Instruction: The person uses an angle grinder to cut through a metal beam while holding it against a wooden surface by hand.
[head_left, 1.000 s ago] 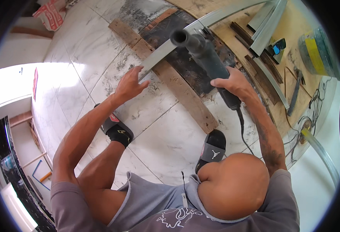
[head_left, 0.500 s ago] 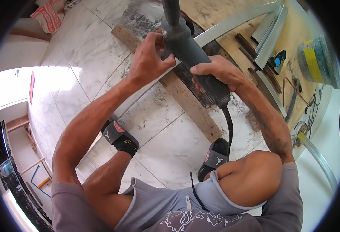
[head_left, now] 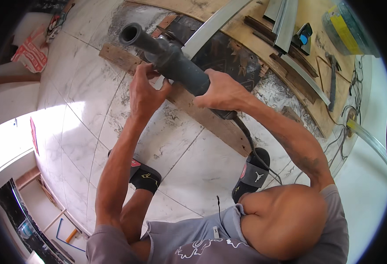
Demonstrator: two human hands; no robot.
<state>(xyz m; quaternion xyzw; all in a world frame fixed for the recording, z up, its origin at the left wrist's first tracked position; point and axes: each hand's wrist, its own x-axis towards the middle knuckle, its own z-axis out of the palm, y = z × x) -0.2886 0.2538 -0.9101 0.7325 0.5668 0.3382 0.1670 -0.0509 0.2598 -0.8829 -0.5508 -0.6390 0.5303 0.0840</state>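
Observation:
A dark angle grinder (head_left: 182, 72) slants over the work area, its side handle (head_left: 134, 35) sticking up toward the far left. My right hand (head_left: 220, 90) is wrapped round the rear of its body, and a cord trails from that end. Under the grinder's head, my left hand (head_left: 145, 94) has curled fingers and a thumb set apart. A pale strip shows between them; the grinder hides what the fingertips grip or touch. A long silvery metal bar (head_left: 213, 26) runs from the far edge down beneath the grinder. The grinder's disc is hidden.
A wooden plank (head_left: 211, 119) lies across the marble-look tiles. Right of it, a plywood board (head_left: 308, 86) bears metal channels (head_left: 286, 26), a hammer (head_left: 333, 83) and sunglasses (head_left: 304, 37). A greenish bucket (head_left: 347, 28) and cords stand by the wall. A red-white bag (head_left: 31, 50) lies far left.
The grinder and both hands have shifted left and slightly down in view, and the side handle's hollow end now shows. The whole view has turned somewhat too.

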